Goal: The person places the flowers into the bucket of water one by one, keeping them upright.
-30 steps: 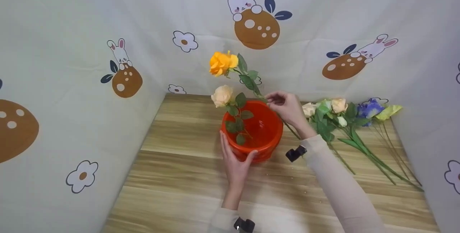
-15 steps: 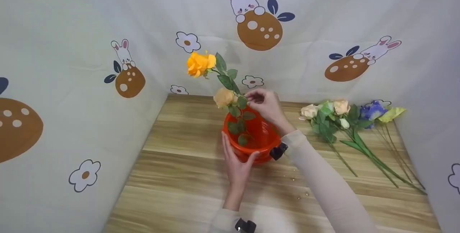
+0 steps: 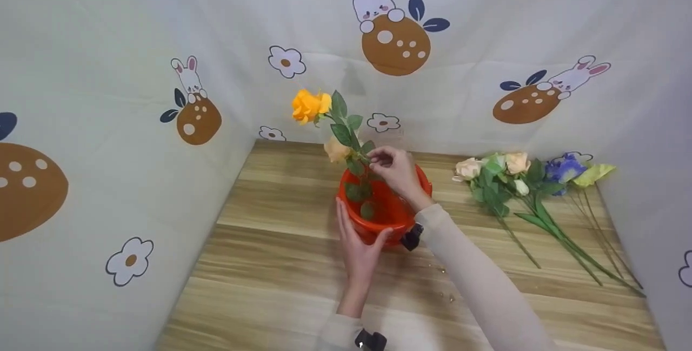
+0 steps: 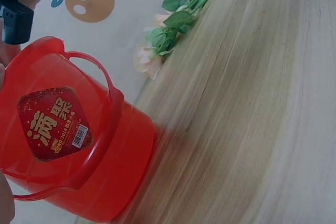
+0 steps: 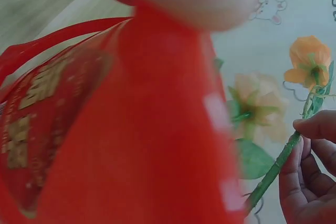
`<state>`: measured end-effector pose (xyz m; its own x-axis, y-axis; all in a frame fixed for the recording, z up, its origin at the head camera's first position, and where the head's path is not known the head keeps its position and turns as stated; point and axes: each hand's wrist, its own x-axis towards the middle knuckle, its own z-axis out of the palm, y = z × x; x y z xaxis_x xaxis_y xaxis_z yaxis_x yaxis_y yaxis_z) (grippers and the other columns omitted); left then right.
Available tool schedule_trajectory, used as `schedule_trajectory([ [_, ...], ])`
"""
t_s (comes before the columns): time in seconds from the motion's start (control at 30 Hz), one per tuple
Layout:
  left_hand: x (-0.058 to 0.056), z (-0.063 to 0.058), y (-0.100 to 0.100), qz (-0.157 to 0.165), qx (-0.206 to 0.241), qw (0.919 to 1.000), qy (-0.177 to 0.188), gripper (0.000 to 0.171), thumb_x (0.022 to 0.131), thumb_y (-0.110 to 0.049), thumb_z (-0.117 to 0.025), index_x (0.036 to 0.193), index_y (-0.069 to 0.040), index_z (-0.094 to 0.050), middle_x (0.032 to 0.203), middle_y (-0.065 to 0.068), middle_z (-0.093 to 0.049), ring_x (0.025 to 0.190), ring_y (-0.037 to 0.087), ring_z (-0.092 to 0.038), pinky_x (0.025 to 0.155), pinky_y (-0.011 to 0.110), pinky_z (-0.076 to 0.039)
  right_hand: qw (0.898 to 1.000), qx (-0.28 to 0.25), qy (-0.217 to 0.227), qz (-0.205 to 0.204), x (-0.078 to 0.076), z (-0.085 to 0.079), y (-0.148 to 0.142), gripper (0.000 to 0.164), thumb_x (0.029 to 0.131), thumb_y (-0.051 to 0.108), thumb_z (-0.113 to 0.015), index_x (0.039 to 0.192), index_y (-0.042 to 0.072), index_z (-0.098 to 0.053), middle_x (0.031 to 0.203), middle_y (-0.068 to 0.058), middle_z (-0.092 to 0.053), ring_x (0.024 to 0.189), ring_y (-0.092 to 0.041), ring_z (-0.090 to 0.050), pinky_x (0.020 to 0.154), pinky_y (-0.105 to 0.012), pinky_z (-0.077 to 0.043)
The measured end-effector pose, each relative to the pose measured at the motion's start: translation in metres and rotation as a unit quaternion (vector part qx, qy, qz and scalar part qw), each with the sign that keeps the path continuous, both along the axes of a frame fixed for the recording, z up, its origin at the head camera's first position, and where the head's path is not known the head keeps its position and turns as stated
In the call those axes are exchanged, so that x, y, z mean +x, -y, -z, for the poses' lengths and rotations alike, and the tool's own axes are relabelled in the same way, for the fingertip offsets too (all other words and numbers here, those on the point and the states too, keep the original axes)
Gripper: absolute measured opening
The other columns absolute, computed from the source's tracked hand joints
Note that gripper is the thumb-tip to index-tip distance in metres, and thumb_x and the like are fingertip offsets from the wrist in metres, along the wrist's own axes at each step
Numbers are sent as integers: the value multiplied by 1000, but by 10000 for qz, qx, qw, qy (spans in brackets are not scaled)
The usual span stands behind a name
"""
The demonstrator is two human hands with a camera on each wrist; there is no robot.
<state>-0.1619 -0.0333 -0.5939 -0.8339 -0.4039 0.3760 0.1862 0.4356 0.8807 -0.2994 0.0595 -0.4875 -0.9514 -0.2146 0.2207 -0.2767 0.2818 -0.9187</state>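
A red bucket point(image 3: 378, 225) with a gold-lettered label point(image 4: 55, 124) stands on the wooden table. My left hand point(image 3: 361, 251) rests against its near left side, fingers straight and thumb spread. Over the bucket, my right hand point(image 3: 400, 175) pinches the stem of an orange-yellow rose point(image 3: 311, 106) between thumb and fingers. That stem slants down toward the bucket; its lower end is hidden in the head view. A pale peach rose point(image 3: 335, 150) stands in the bucket just below, partly covered by the held rose's leaves.
On the right lie peach roses point(image 3: 517, 162), a white bud point(image 3: 521, 186), a purple flower point(image 3: 565, 168) and a yellow-green flower point(image 3: 594, 174), stems toward the front. Small drops point(image 3: 451, 298) dot the table point(image 3: 259, 264). A printed cloth point(image 3: 459, 97) hangs behind.
My right hand has carried the orange-yellow rose left over the bucket, then lowered it slightly, bringing its leaves in front of the peach rose. My left hand has stayed at the bucket.
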Motion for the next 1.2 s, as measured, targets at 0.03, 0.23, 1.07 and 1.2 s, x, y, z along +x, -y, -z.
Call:
schedule_trajectory([
  [0.03,0,0,0,3,-6,10000,2,119,73,-46,-85,161,-11,-13,169,7,-16,152,31,-26,120,53,-32,10000,50,1,60,-1,3,0,16,85,-5,-70,100,-1,-74,93,-17,-74,82,-15,-68,78,-23,-59],
  [0.23,0,-1,-2,66,42,9999,122,118,74,-48,-84,161,-12,-13,169,5,-15,153,29,-24,121,50,-31,9993,236,127,269,-5,20,-4,15,85,-3,-71,100,0,-74,92,-16,-73,82,-19,-68,81,-31,-61],
  [1.07,0,1,-1,110,198,9995,226,117,74,-47,-84,161,-17,-12,169,4,-13,154,30,-22,121,53,-29,9785,1874,855,46,-8,45,-5,11,85,-4,-69,89,5,-71,88,-11,-73,81,-20,-68,77,-34,-60],
  [1.2,-1,1,0,98,218,9995,214,117,74,-46,-85,161,-16,-12,169,4,-14,154,30,-22,121,53,-29,9734,2111,892,-20,-8,46,-3,9,86,-2,-71,84,6,-71,86,-10,-75,79,-20,-69,75,-34,-61],
])
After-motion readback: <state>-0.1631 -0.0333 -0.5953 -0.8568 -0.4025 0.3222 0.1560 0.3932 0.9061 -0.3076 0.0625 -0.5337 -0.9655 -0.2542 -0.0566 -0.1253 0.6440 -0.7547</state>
